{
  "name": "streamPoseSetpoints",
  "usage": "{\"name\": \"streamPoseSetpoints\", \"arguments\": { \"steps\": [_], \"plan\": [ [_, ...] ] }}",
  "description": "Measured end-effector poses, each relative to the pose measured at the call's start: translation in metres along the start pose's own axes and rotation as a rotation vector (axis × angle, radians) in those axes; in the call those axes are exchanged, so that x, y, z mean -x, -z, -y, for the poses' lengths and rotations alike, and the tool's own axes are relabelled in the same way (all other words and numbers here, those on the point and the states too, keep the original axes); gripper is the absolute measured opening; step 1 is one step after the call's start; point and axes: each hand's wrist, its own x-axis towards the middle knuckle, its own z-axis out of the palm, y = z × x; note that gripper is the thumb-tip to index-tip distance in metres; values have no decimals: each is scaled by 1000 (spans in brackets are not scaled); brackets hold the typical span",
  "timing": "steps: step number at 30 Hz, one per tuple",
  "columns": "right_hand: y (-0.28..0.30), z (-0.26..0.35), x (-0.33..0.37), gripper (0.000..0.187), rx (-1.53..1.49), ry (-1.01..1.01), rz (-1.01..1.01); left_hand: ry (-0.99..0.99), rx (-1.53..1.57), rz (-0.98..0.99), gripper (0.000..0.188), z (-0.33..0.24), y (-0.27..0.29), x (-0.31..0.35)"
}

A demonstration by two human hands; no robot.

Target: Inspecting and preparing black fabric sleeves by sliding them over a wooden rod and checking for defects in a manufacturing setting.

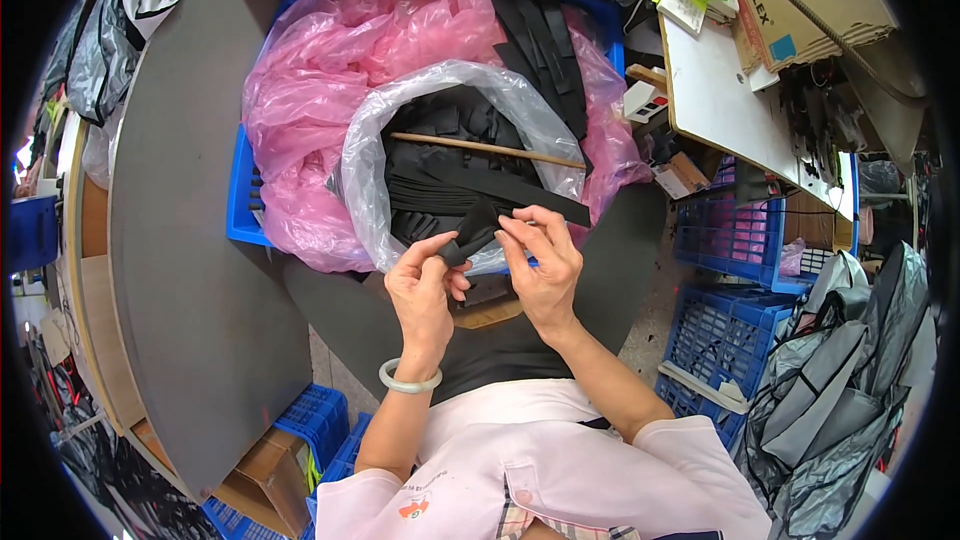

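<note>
A small folded piece of black fabric (475, 227) is held up between my two hands, over the near rim of a clear plastic bag (362, 155). My left hand (425, 285) pinches its lower left part, thumb and fingers closed. On its right side, the fingertips of my right hand (545, 265) grip the edge. Inside the bag lie many black fabric strips (440, 190), stacked and overlapping. A thin wooden stick (485, 147) lies across the bag's opening. What my fingertips cover of the piece is hidden.
Pink plastic sheeting (320, 80) lines a blue crate (242, 185) around the bag; more black strips (545, 50) hang over its far right. A grey tabletop (190, 240) stands at left, a white worktable (730, 110) at right. Blue baskets (705, 350) and silver-grey covers (850, 390) sit right.
</note>
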Motion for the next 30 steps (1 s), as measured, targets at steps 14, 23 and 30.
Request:
{"name": "streamPoseSetpoints", "arguments": {
  "steps": [14, 23, 30],
  "plan": [
    [4, -8, -7, 9, -762, -705, 363, -231, -411, 162, 28, -10, 12, -18],
    [10, -2, -5, 21, -1056, -1003, 503, -419, -605, 256, 26, -17, 31, -37],
    [-6, -9, 6, 15, -810, -781, 480, -234, -474, 303, 28, -28, 30, -35]
  ]
}}
